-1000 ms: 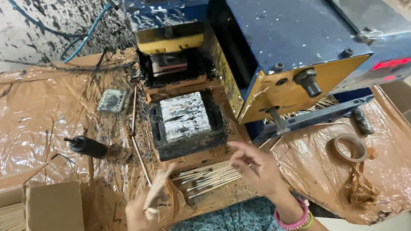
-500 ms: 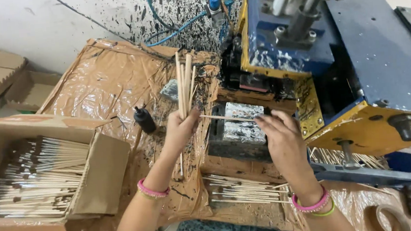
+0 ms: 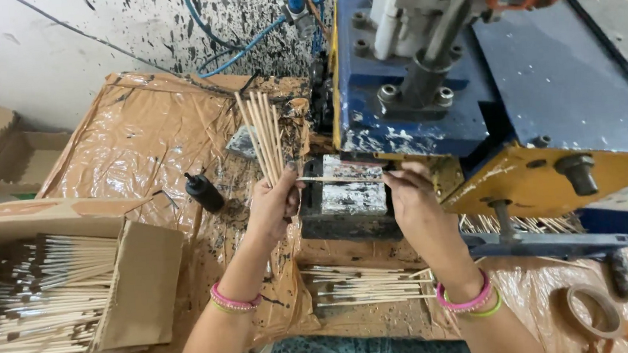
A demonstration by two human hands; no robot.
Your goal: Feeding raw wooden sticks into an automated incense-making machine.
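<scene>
Near the middle of the frame the left hand (image 3: 273,202) was clenched around a bundle of thin wooden sticks (image 3: 264,135), which stood nearly upright and fanned a little toward the top. Just to its right, the right hand (image 3: 411,195) pinched one end of a single stick (image 3: 337,179) between thumb and fingertips; that stick lay level, its other end reaching the left hand's thumb. Both hands hovered over a paint-spattered black block (image 3: 351,196) that sat at the foot of a blue and yellow press machine (image 3: 518,108) filling the upper right of the frame.

Below the hands, in the lower middle, a loose row of sticks (image 3: 367,284) lay flat on the crinkled brown plastic sheet (image 3: 140,145). An open cardboard box (image 3: 136,287) at the lower left was packed with more sticks. A small black bottle (image 3: 204,192) stood left of the left hand, and a roll of tape (image 3: 592,311) lay at the lower right.
</scene>
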